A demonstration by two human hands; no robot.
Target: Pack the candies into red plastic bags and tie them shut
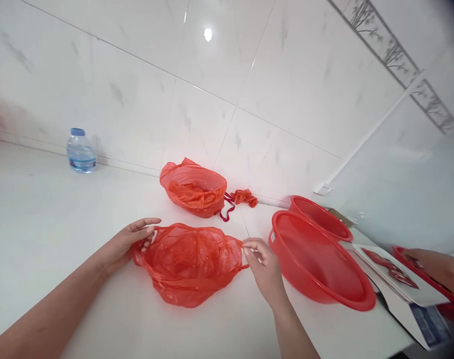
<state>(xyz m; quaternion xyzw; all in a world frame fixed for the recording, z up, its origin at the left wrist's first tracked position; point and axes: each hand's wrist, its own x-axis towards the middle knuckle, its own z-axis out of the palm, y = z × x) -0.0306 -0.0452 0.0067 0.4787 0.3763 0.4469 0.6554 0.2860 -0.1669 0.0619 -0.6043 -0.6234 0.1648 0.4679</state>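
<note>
A crumpled red plastic bag point(185, 264) lies on the white floor in front of me. My left hand point(127, 242) grips its left edge, thumb over the top and fingers curled into the plastic. My right hand point(262, 264) pinches the bag's right edge between thumb and fingertips. The bag is stretched between the two hands. A second red bag point(193, 189), fuller and open at the top, sits just behind it, with a small wad of red plastic and strings point(244, 198) beside it.
Two red plastic sieve baskets point(317, 259) point(320, 217) stand at the right. Beyond them lie a flat white box point(395, 279) and another person's hand point(436, 267). A small water bottle point(80, 151) stands at the back left by the tiled wall.
</note>
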